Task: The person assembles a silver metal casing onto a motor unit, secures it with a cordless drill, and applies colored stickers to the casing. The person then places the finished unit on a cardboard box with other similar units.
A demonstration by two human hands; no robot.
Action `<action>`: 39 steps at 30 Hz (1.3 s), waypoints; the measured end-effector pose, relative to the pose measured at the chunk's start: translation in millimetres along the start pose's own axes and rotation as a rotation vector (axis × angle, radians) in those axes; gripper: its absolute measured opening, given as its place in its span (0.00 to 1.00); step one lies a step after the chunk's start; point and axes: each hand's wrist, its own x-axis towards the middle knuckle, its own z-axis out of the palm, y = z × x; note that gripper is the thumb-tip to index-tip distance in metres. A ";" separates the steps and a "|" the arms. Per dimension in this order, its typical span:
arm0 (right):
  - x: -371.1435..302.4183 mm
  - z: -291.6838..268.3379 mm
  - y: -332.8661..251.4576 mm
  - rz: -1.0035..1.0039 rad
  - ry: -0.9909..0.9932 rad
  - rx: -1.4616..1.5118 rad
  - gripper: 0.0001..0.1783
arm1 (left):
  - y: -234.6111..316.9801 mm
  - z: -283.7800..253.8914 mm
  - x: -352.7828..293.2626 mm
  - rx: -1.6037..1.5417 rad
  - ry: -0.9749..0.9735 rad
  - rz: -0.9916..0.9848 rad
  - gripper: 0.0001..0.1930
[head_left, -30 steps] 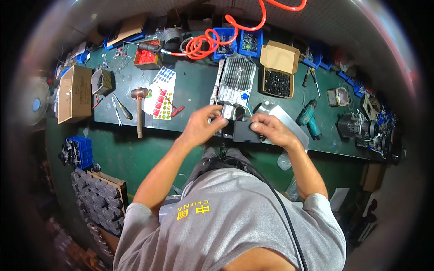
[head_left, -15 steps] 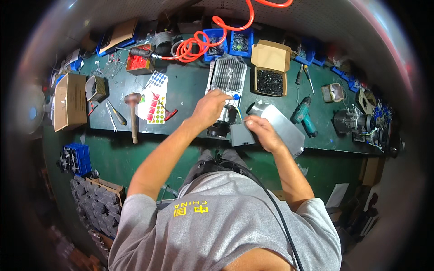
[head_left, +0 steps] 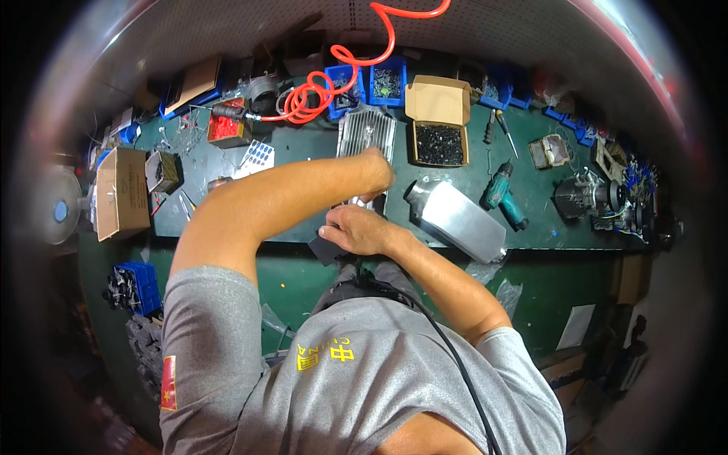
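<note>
A silver finned metal housing [head_left: 362, 130] lies lengthwise on the bench in front of me. My left hand [head_left: 376, 174] is curled over its right near side, back of the hand up; whatever its fingers hold is hidden. Closer to me, my right hand [head_left: 356, 230] is closed on a dark grey boxy cover [head_left: 324, 249], tilted at the bench's front edge. My left forearm and the two hands hide most of the housing's near end. Right of the hands rests a smooth silver metal cover [head_left: 464, 220].
An open cardboard box of small black parts [head_left: 440, 144] stands behind the silver cover. A teal power drill [head_left: 503, 197] and a screwdriver [head_left: 506, 133] lie farther right. Blue bins [head_left: 387, 85] and a coiled red air hose [head_left: 306, 97] are at the back. A cardboard carton [head_left: 121, 193] stands left.
My right hand has moved left with the grey cover, which is now turned. My left elbow has swung up and outward, and the left hand has rotated over the housing. The view has shifted slightly.
</note>
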 end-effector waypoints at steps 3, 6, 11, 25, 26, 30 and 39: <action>-1.1 0.1 6.5 -0.017 0.025 0.005 0.24 | -5.8 -4.4 3.4 -0.077 -0.038 0.044 0.19; -10.2 -8.3 0.6 -0.023 0.035 0.039 0.22 | -32.3 11.4 20.3 -0.475 0.185 0.267 0.14; -50.2 -35.9 14.2 -0.041 0.109 0.305 0.19 | -40.4 55.2 15.2 -1.361 0.773 0.333 0.16; -86.6 -44.8 89.9 -0.020 0.524 1.951 0.22 | 31.3 36.4 -20.5 -1.969 1.110 0.427 0.12; -85.2 -43.7 92.2 -0.025 0.507 1.949 0.22 | 31.0 38.5 -18.9 -1.979 1.109 0.426 0.13; -82.6 -41.2 100.7 -0.014 0.515 1.869 0.21 | 33.3 39.0 -28.9 -2.020 1.070 0.391 0.14; -77.5 -37.3 93.5 0.201 0.631 1.793 0.22 | 42.4 42.8 -26.3 -1.878 1.243 0.343 0.12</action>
